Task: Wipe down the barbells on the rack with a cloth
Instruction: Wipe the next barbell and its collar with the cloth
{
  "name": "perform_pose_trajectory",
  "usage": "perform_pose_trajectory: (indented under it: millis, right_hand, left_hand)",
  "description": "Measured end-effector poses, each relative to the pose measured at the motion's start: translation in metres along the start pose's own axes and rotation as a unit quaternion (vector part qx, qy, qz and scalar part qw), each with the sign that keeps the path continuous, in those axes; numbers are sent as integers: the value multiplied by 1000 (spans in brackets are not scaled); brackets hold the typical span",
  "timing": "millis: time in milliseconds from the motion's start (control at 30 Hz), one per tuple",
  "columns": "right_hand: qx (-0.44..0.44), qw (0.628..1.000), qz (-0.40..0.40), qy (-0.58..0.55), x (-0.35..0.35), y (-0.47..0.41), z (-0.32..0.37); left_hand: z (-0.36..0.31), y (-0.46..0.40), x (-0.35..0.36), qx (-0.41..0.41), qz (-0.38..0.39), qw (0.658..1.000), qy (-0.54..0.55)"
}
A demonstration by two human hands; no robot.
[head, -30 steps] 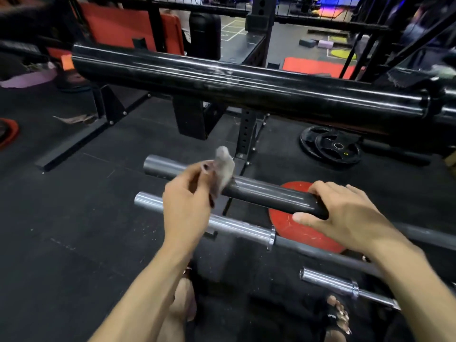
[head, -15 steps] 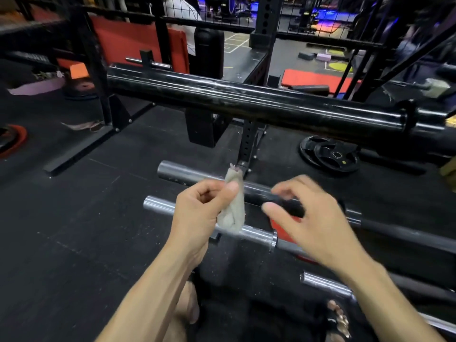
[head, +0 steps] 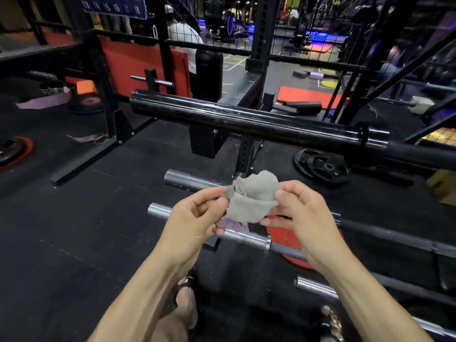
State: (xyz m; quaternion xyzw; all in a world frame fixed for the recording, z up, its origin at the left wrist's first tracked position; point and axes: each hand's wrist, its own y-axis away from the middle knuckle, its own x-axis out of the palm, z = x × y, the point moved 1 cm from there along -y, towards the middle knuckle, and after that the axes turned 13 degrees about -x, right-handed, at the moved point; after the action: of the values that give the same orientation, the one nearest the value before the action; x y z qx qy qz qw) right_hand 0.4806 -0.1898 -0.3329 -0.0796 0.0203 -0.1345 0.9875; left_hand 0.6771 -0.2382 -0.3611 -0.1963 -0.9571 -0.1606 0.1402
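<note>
Both hands hold the cloth [head: 251,198] up in the air, in front of the racked bars and clear of all of them. The left hand [head: 195,218] pinches its left edge between thumb and curled fingers; the right hand [head: 303,213] pinches the right edge the same way, thumb on top. The cloth is stretched a little between them, likely so a cleaner face can be found or the rag refolded into a better pad before wiping goes on.

Taking the cloth as the landmark: the thick black bar [head: 246,119] runs across above and beyond it, resting on the black rack [head: 246,154], whose upright stands just behind the cloth. A grey bar end [head: 187,180] pokes out just to the upper left of the cloth, partly hidden behind it. A shiny bar sleeve [head: 246,236] lies directly below the cloth. Another bar end [head: 318,288] sits lower and to the right. A black weight plate [head: 323,166] lies on the floor to the upper right.

No bar is being touched, so wiping is paused.
</note>
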Motion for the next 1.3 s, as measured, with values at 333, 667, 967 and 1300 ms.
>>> perform_pose_trajectory:
  millis: [333, 667, 967, 1300]
  right_hand:
    - [1, 998, -1, -58, 4, 10, 19]
    - [-86, 991, 47, 95, 7, 18, 20]
    - [-42, 997, 41, 41, 5, 16, -3]
    - [-104, 957, 155, 223, 0, 12, -38]
  left_hand:
    - [-9, 30, 6, 46, -17, 995, -88]
    - [-32, 37, 13, 105, -77, 988, -85]
    - [8, 20, -5, -124, 24, 991, 39]
    - [26, -5, -18, -9, -12, 945, -328]
